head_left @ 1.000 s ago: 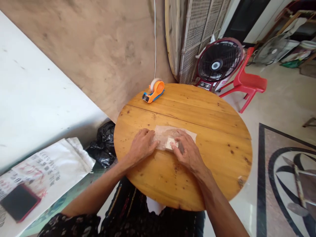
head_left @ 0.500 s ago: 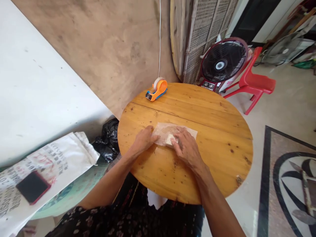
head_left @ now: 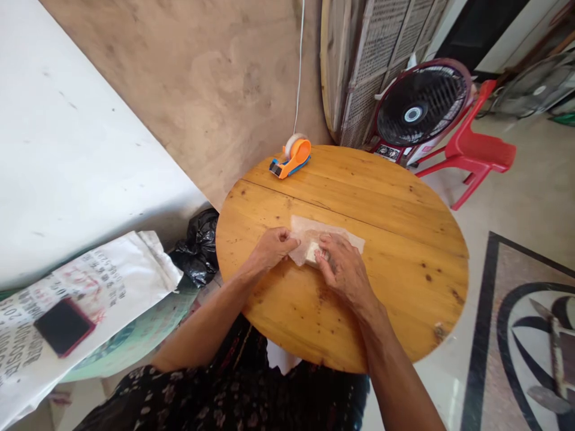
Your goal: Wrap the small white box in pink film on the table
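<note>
Plainly: squared pale block (head_left: 311,255) on translucent sheet (head_left: 306,227) | left of block, left hand (head_left: 271,248) pinching sheet's edge | half-curled right hand (head_left: 348,266) gripping block's right side | round knotty-wood table (head_left: 291,320) beneath

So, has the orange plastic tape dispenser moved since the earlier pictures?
No. Though the view shifted, the tape dispenser keeps its place near the far-left edge of the round wooden table.
</note>
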